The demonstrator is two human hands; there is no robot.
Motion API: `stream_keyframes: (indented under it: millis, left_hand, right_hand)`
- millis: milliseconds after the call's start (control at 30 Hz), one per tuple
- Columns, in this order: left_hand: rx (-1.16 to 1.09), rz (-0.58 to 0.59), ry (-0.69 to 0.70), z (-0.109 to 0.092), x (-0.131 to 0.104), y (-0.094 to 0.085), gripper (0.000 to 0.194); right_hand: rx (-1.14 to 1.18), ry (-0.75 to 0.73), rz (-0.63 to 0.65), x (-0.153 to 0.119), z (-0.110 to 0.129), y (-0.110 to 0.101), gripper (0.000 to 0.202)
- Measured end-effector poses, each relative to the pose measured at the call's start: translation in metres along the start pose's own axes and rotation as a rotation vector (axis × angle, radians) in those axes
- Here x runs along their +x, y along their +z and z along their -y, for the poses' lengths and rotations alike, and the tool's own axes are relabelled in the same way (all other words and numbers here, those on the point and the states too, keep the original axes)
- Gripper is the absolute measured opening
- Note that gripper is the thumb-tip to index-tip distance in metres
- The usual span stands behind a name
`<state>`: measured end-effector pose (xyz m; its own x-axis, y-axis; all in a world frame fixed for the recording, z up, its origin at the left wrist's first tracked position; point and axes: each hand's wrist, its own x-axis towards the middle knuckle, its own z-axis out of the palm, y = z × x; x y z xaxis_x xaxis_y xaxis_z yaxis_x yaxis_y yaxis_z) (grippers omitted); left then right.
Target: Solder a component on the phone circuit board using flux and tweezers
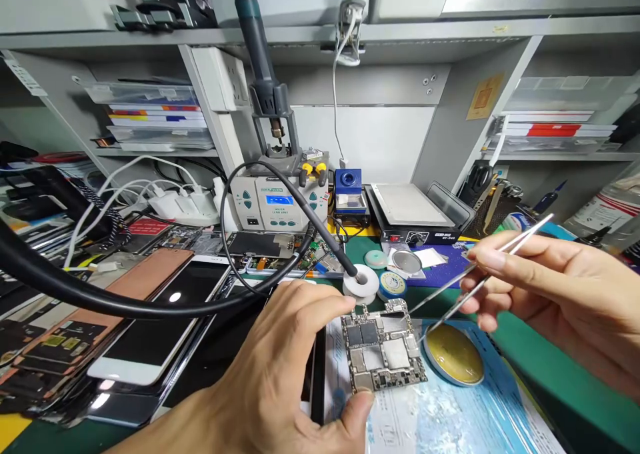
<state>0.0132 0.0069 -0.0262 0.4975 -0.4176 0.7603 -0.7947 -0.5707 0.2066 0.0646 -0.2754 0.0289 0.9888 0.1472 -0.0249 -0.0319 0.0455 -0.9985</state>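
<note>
My left hand (pixel 280 361) grips a small phone logic board (pixel 385 347) by its left edge, index finger at the top corner and thumb at the bottom. Metal shields and dark chips cover the side facing me. In my right hand (pixel 530 274) is a pair of metal tweezers (pixel 463 291), pinched between thumb and fingers. The tweezer tips are apart, close to the board's upper right edge; whether they touch it I cannot tell. Just right of the board lies a round tin of amber paste (pixel 455 353), on a blue and white plastic-wrapped sheet (pixel 440 417).
A rework station (pixel 280 204) with a black hose stands behind. Phones and screens (pixel 163 321) pile up at left. Solder spools (pixel 361 283), a small tin (pixel 393 285) and a hot plate (pixel 413 207) sit beyond the board. A black cable (pixel 150 307) arcs across the left side.
</note>
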Motion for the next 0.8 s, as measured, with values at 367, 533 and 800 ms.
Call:
stream_keyframes:
  millis: [367, 533, 800]
  left_hand:
    - [-0.01, -0.051, -0.002, 0.002, -0.004, 0.001, 0.066]
    - [0.001, -0.061, -0.015, 0.001, -0.004, 0.0, 0.068]
    - [0.006, -0.061, -0.081, -0.001, -0.005, -0.001, 0.071]
  right_hand:
    - [0.101, 0.224, 0.069, -0.004, 0.008, -0.004, 0.031]
    - [0.083, 0.327, 0.074, -0.008, 0.014, -0.008, 0.029]
    - [0.056, 0.248, -0.126, 0.006, 0.001, -0.027, 0.037]
